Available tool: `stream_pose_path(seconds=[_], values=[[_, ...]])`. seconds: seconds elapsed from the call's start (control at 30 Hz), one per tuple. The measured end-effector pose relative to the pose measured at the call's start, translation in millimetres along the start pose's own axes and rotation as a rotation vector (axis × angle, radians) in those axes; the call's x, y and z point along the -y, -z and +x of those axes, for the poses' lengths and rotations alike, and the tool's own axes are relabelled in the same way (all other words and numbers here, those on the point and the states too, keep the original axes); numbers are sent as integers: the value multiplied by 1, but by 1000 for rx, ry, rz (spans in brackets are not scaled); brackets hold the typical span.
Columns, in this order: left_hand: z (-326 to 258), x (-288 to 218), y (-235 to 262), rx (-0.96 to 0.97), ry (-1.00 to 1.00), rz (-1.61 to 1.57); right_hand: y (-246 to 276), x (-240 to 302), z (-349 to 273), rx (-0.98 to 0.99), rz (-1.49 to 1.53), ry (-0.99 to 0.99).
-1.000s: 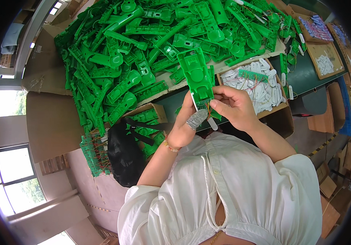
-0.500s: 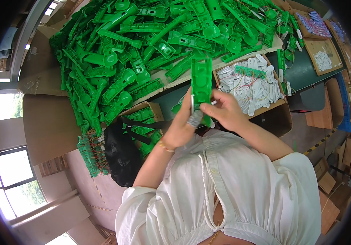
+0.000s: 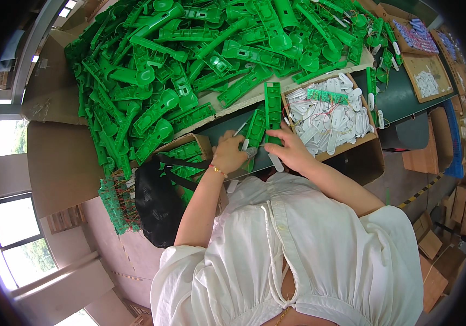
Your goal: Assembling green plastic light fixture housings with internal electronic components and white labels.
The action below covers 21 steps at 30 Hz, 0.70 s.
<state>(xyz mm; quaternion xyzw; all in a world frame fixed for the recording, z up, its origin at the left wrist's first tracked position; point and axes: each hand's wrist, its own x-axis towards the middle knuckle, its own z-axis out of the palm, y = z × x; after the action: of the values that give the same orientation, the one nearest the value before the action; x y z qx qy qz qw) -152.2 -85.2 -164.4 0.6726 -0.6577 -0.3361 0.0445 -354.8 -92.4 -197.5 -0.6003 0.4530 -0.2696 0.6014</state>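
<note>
Green plastic housing, long and flat with cut-outs, stands upright just beyond the person's two hands, its lower end at the fingers of the right hand. That hand's grip is closed about the bottom of the housing, fingers curled over its edge. Just left of the housing, the left hand rests on the dark green surface with its fingers bent around a small grey piece; how firmly it holds that piece cannot be told. A second green part lies touching the housing's left side, beside the left hand. A white slender piece lies under the right hand.

Right of the housing, touching it, sits a cardboard box of white parts with red wires. Beyond the housing spreads a big heap of green mouldings. Left of the housing, past the left wrist, hangs a black mesh bag.
</note>
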Motion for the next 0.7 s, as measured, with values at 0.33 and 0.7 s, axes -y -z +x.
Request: stream_pose_path(seconds=[0.33, 0.7], values=[[-49, -15, 38, -422, -77, -285, 2, 25, -15, -81, 220, 122], [-84, -92, 27, -1, -544, -265, 19, 74, -51, 168, 545, 77]])
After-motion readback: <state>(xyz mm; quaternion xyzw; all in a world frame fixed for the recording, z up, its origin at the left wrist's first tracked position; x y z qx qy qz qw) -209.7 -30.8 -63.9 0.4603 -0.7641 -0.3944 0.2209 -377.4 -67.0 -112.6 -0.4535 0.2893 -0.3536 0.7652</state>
